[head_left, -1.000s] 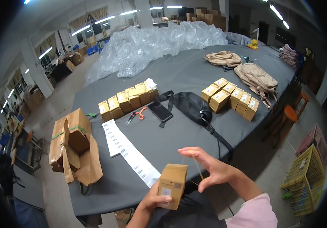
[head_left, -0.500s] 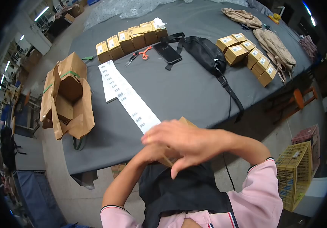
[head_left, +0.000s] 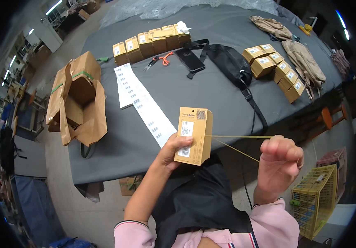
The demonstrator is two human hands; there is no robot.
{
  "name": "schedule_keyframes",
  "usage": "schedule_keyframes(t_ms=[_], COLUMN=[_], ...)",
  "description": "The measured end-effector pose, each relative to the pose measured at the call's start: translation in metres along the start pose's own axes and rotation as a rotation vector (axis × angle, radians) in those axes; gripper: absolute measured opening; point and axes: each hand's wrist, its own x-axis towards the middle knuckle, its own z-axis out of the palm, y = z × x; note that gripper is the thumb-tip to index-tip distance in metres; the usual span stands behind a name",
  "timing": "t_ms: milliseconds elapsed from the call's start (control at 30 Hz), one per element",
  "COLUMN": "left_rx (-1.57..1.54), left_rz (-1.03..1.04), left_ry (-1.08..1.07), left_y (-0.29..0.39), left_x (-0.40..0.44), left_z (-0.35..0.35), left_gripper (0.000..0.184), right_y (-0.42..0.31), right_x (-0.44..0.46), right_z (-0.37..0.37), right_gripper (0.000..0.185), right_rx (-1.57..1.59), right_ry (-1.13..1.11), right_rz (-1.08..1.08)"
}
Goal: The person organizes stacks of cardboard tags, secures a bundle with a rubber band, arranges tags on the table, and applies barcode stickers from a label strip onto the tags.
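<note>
In my left hand (head_left: 172,151) is a thick stack of tan Samsonite tags (head_left: 195,120), gripped at its left side with my thumb across the front. The top tag bears a white barcode sticker (head_left: 186,129), a QR code and a small punched hole. From the stack's right side a yellowish rubber band (head_left: 240,136) stretches in two strands. My right hand (head_left: 279,167) holds the band's far end with curled fingers, well off to the right. Beyond the stack, a long sheet of printed stickers (head_left: 151,113) lies on the table.
Bundles of tan tags (head_left: 147,43) stand in a row at the back, others (head_left: 264,62) at the right. Scissors (head_left: 159,60), a phone (head_left: 190,60), a black bag (head_left: 229,64) and beige bags (head_left: 304,62) lie around. An opened paper bag (head_left: 80,103) stands left. Yellow crates (head_left: 314,198) are lower right.
My hands were crossed close together over the stack. Now my right hand has moved far right, drawing the rubber band out, and the stack's front faces me in my left hand.
</note>
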Motion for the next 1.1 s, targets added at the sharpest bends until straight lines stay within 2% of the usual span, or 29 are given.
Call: schedule_keyframes(t_ms=[67, 133, 167, 267, 400, 467, 500, 533, 633, 667, 733, 800, 867, 1100], left_rx=[-0.039, -0.133, -0.106, -0.052, 0.062, 0.162, 0.193, 0.195, 0.401, 0.400, 0.715, 0.707, 0.848, 0.843], left_rz=[0.030, 0.092, 0.100, 0.151, 0.206, 0.297, 0.293, 0.290, 0.394, 0.391, 0.507, 0.461, 0.469, 0.393], left_ry=[0.012, 0.049, 0.058, 0.119, 0.109, 0.067, 0.038, 0.037, 0.001, 0.002, -0.076, -0.028, -0.037, -0.067], left_y=[-0.004, -0.007, -0.007, -0.012, -0.013, -0.011, -0.007, -0.006, -0.005, -0.002, 0.002, 0.001, -0.002, -0.024], left_x=[0.004, 0.008, 0.008, 0.006, 0.002, -0.005, -0.007, -0.008, -0.015, -0.017, -0.022, -0.031, -0.034, -0.051], left_z=[0.010, 0.022, 0.026, 0.035, 0.038, 0.039, 0.037, 0.033, 0.020, 0.017, 0.010, 0.005, -0.004, -0.022], left_gripper=[0.059, 0.053, 0.057, 0.063, 0.072, 0.081, 0.093, 0.093, 0.109, 0.109, 0.113, 0.115, 0.113, 0.113], right_y=[0.011, 0.017, 0.018, 0.031, 0.058, 0.063, 0.065, 0.066, 0.068, 0.068, 0.064, 0.060, 0.058, 0.054], right_x=[-0.012, -0.009, -0.006, 0.002, -0.011, -0.011, -0.009, -0.007, -0.004, -0.004, -0.006, -0.007, -0.010, -0.034], right_z=[-0.005, -0.006, -0.002, -0.008, -0.030, -0.032, -0.033, -0.034, -0.034, -0.034, -0.031, -0.030, -0.030, -0.029], right_gripper=[0.048, 0.059, 0.067, 0.074, 0.087, 0.088, 0.089, 0.089, 0.086, 0.086, 0.086, 0.088, 0.096, 0.099], right_rx=[-0.171, -0.365, -0.421, -0.567, -0.571, -0.552, -0.532, -0.532, -0.296, -0.295, -0.320, -0.356, -0.421, -0.503], right_ry=[0.132, 0.161, 0.229, 0.208, -0.022, -0.089, -0.162, -0.159, -0.245, -0.243, -0.342, -0.359, -0.424, -0.495], right_rz=[-0.132, -0.126, -0.085, 0.007, 0.276, 0.361, 0.438, 0.438, 0.694, 0.697, 0.773, 0.779, 0.834, 0.973])
